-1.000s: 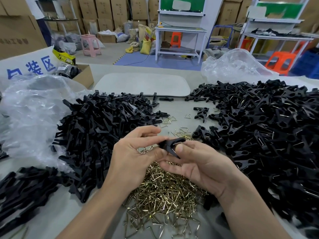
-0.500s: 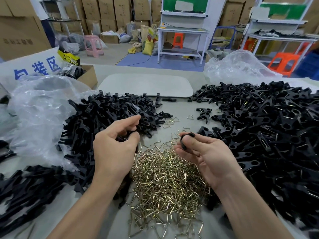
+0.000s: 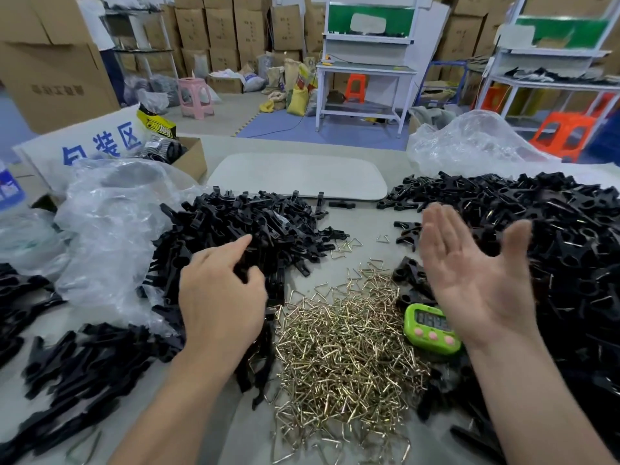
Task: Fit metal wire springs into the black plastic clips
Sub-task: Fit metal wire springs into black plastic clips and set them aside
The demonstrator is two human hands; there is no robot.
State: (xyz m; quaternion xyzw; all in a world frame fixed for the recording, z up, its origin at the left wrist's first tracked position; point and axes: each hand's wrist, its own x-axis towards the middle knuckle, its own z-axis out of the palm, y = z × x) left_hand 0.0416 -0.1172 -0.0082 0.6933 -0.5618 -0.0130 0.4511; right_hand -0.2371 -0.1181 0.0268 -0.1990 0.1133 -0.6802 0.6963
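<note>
A heap of brass-coloured wire springs (image 3: 342,350) lies on the table between my hands. Loose black plastic clips (image 3: 255,229) are piled to its left. A larger pile of black clips with springs showing (image 3: 553,250) fills the right side. My left hand (image 3: 221,297) reaches onto the left pile with its index finger stretched out. Its thumb and other fingers dip among the clips, and I cannot tell whether they hold one. My right hand (image 3: 476,273) hovers by the right pile, palm showing, fingers spread, empty and slightly blurred.
A green digital timer (image 3: 429,327) sits on the table under my right wrist. Crumpled clear plastic bags (image 3: 110,236) lie at the left and the far right. A white board (image 3: 298,176) lies flat at the back. More black clips (image 3: 77,360) lie at the front left.
My right hand held a black clip over the springs; now it is spread and empty near the right pile. My left hand reached further into the left pile. The timer has come into sight.
</note>
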